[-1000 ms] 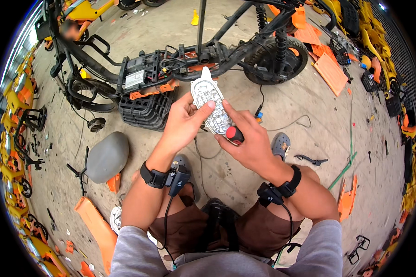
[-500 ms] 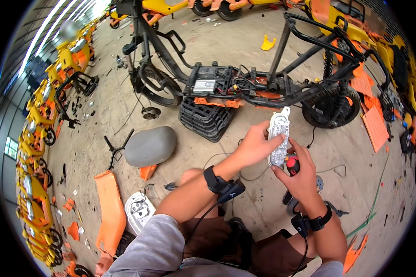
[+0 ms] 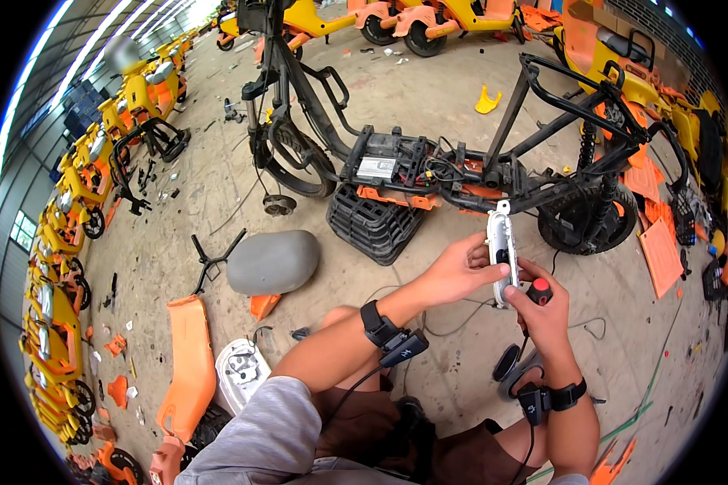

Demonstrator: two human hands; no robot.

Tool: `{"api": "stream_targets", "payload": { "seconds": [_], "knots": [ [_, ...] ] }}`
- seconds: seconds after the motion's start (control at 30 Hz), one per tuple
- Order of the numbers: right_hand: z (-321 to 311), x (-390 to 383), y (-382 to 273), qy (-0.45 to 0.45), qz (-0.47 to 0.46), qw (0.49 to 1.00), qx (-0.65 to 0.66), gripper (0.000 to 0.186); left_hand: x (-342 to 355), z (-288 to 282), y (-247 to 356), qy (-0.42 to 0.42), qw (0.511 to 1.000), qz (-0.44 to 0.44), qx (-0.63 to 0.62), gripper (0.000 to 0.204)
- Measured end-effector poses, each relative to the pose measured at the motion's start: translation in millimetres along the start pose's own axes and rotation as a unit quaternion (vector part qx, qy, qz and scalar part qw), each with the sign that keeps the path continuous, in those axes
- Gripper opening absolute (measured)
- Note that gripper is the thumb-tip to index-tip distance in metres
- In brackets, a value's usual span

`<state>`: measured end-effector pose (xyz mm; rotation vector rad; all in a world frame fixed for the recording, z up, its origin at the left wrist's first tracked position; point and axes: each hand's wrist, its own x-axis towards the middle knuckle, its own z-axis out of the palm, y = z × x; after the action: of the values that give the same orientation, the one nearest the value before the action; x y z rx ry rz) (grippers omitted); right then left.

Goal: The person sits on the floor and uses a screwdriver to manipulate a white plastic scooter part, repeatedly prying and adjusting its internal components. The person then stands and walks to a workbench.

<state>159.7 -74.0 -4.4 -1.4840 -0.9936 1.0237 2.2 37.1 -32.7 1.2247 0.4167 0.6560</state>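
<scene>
Upright in front of me is a narrow white lamp housing (image 3: 500, 238) with a hollow side showing and a small tab with a hole on top. My left hand (image 3: 459, 273) is closed on its left edge, thumb across the front. My right hand (image 3: 548, 317) pinches the lower right edge with thumb and fingers. Tucked in that same hand is a screwdriver (image 3: 539, 291), its red-and-black handle end pointing up; its tip is hard to make out. Just beyond both hands stands a bare black scooter frame (image 3: 501, 170).
A grey padded seat (image 3: 273, 262), an orange panel (image 3: 189, 364) and a white oval shell (image 3: 243, 373) lie at my left. Under the frame sits a black basket (image 3: 374, 226). Loose cables and a round mirror (image 3: 506, 362) are near my right arm. Yellow scooters (image 3: 61, 283) line the left side.
The lamp housing has been turned: its silvery textured face showed before, now its hollow white side does. Both hands sit slightly lower and farther right in view, which has shifted too.
</scene>
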Motion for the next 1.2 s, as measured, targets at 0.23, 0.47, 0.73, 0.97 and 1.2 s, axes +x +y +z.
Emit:
{"api": "stream_targets", "payload": {
  "seconds": [0.23,0.47,0.73,0.97,1.2],
  "knots": [
    [-8.7,4.1,-0.2,-0.028,0.059,0.99,0.125,0.047,2.0,1.7,-4.5,0.006,1.0,0.011,-0.013,0.062],
    [-17.8,4.9,4.8,-0.051,0.081,0.975,0.2,0.041,2.6,7.6,8.5,0.007,0.999,-0.034,-0.019,0.08],
    [-13.8,1.7,4.9,-0.057,0.104,0.971,0.208,0.035,5.5,6.8,-8.7,0.037,0.999,0.014,-0.012,0.078],
    [-14.9,4.0,7.9,-0.053,0.117,0.979,0.158,0.032,0.2,11.5,1.7,0.031,0.999,-0.01,0.043,0.077],
    [-13.8,4.5,7.4,-0.05,0.127,0.976,0.168,0.031,-0.9,11.8,2.6,0.016,0.998,-0.01,0.062,0.076]
  ]
}}
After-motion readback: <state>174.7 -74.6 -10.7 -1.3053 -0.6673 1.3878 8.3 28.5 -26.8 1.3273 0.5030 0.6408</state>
